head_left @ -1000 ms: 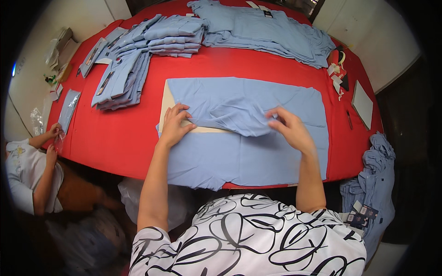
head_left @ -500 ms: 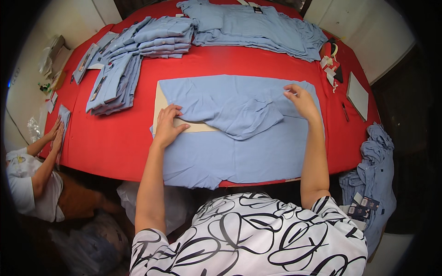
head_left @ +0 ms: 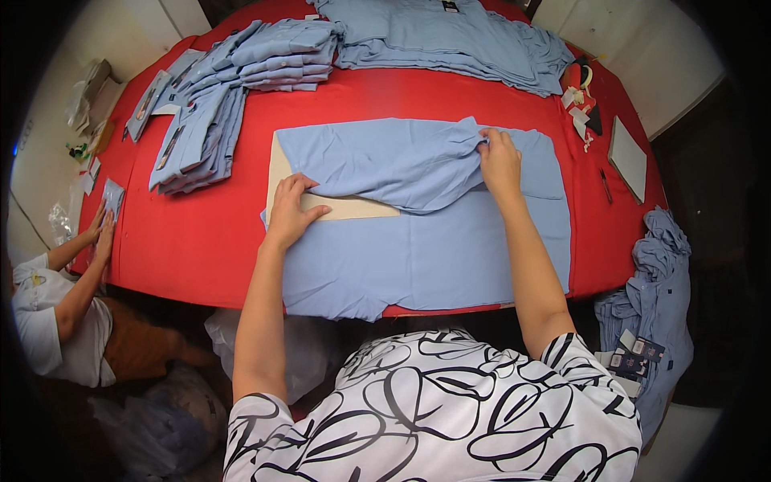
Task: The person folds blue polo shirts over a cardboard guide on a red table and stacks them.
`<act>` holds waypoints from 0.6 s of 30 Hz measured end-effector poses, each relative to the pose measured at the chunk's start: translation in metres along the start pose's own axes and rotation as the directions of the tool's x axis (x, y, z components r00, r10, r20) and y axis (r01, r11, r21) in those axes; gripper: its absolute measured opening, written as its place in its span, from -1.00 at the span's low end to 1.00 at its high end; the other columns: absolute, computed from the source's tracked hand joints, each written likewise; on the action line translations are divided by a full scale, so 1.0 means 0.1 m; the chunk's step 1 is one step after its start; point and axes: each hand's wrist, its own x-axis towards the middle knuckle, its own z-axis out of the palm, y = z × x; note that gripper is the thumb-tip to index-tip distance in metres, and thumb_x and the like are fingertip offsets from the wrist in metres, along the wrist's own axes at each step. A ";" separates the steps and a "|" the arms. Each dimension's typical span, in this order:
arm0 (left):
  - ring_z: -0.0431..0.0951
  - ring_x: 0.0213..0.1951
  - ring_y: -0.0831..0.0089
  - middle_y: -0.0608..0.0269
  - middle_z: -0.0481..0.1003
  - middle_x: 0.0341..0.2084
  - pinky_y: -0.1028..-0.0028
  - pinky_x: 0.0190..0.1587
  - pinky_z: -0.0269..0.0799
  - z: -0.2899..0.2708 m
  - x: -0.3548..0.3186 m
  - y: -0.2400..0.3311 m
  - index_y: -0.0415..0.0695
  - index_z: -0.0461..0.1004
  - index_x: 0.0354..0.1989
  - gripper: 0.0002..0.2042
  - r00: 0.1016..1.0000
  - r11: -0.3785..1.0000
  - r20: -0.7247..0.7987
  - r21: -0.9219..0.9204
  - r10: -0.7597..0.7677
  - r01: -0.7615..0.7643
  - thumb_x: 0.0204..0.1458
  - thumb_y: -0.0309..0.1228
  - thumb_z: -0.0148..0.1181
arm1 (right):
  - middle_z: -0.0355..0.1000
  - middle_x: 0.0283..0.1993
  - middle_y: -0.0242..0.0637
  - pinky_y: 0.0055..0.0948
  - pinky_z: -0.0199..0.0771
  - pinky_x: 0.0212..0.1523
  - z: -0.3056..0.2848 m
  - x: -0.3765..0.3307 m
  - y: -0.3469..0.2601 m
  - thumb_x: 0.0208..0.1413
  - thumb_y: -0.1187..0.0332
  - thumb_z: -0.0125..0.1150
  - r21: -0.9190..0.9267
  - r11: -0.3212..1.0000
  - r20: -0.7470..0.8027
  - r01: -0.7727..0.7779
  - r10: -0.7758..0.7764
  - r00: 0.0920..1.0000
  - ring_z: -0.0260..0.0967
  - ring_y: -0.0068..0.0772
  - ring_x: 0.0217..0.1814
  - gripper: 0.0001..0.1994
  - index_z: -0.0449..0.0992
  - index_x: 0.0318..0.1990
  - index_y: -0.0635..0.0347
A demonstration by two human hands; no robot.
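A light blue shirt point(head_left: 450, 257) lies spread on the red table in front of me, its far part folded over a flat cream board point(head_left: 361, 208). My left hand point(head_left: 291, 210) rests on the board's left part, thumb spread away and fingertips on the edge of the folded cloth. Pinched in my right hand point(head_left: 500, 165) is a bunched sleeve-like flap point(head_left: 434, 173) of the shirt, drawn toward the far right. Its gathered folds run from there back to my left hand. Part of the board stays hidden under the cloth.
Folded blue shirts point(head_left: 281, 56) are stacked far left, with a wide pile of unfolded shirts point(head_left: 450, 44) beyond. A white board point(head_left: 627, 161) and a pen point(head_left: 605, 186) lie right. More shirts point(head_left: 654, 297) hang at the right edge. Another person's hands point(head_left: 100, 233) press cloth at left.
My right hand has moved left and taken hold of the flap, lifting it toward the far side. More of the cream board now shows. My left hand stays nearly in place.
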 end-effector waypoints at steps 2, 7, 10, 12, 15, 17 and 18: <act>0.33 0.04 0.19 0.20 0.41 -0.07 0.30 0.14 0.30 0.02 0.01 0.01 -0.12 0.45 -0.12 -0.54 1.000 0.999 -0.019 -0.031 -0.012 0.011 -0.23 -0.35 0.49 | 0.40 -0.17 -0.18 -0.14 0.27 -0.05 0.15 -0.08 0.10 0.07 0.37 0.27 -0.223 0.973 -0.080 0.057 -0.077 0.994 0.34 -0.11 -0.06 -0.73 0.49 -0.05 0.06; 0.32 0.08 0.13 0.19 0.41 -0.07 0.27 0.15 0.28 -0.03 -0.07 -0.11 -0.13 0.44 -0.17 -0.57 0.999 0.997 0.014 0.062 0.037 -0.038 -0.22 -0.31 0.48 | 0.41 -0.19 -0.19 -0.12 0.23 -0.02 -0.07 -0.98 -1.01 -0.05 0.33 0.34 0.346 0.867 0.175 0.360 -0.436 0.883 0.31 -0.10 -0.05 -0.64 0.52 -0.05 0.12; 0.31 0.09 0.10 0.14 0.39 -0.07 0.27 0.16 0.26 -0.05 0.02 -0.08 -0.14 0.42 -0.18 -0.60 0.993 0.996 0.112 0.069 0.048 -0.056 -0.18 -0.31 0.45 | 0.36 -0.13 -0.24 -0.20 0.27 -0.07 -0.24 -1.72 -1.59 -0.17 0.22 0.44 0.619 0.641 0.420 0.454 -0.758 0.499 0.28 -0.15 -0.07 -0.45 0.50 0.07 0.03; 0.29 0.15 0.13 0.14 0.42 -0.02 0.26 0.24 0.18 -0.14 0.09 -0.10 -0.14 0.48 -0.11 -0.67 0.974 0.998 0.223 -0.024 -0.043 0.050 0.07 -0.17 0.20 | 0.40 -0.19 -0.22 -0.21 0.33 -0.11 -0.11 -1.85 -1.67 -0.09 0.28 0.36 0.592 0.586 0.446 0.553 -0.810 0.380 0.33 -0.15 -0.13 -0.64 0.51 -0.08 0.05; 0.22 0.28 0.20 0.09 0.41 0.14 0.31 0.37 -0.02 -0.27 0.23 -0.24 -0.16 0.55 -0.01 -0.42 0.907 0.957 0.390 -0.167 -0.157 0.238 0.32 0.05 -0.32 | 0.44 -0.28 -0.20 -0.24 0.38 -0.17 0.09 -1.58 -1.81 -0.02 0.39 0.26 0.735 0.552 0.552 0.395 -0.824 0.126 0.41 -0.14 -0.18 -0.85 0.48 -0.27 0.12; 0.30 0.23 0.23 0.11 0.43 0.14 0.35 0.34 0.04 -0.33 0.25 -0.36 -0.19 0.56 0.00 -0.35 0.852 0.842 0.460 -0.330 -0.251 0.426 0.32 0.09 -0.38 | 0.47 -0.34 -0.22 -0.27 0.42 -0.19 0.01 -0.87 -2.03 0.03 0.45 0.16 0.823 0.545 0.542 0.162 -0.838 0.065 0.46 -0.19 -0.22 -0.94 0.47 -0.32 0.15; 0.34 0.20 0.25 0.12 0.44 0.14 0.36 0.33 0.07 -0.37 0.26 -0.40 -0.21 0.56 0.01 -0.32 0.815 0.762 0.502 -0.395 -0.289 0.513 0.32 0.11 -0.41 | 0.48 -0.35 -0.26 -0.30 0.43 -0.19 0.03 -0.56 -2.02 0.09 0.41 0.15 0.798 0.597 0.559 0.080 -0.783 0.273 0.45 -0.25 -0.24 -0.94 0.48 -0.30 0.15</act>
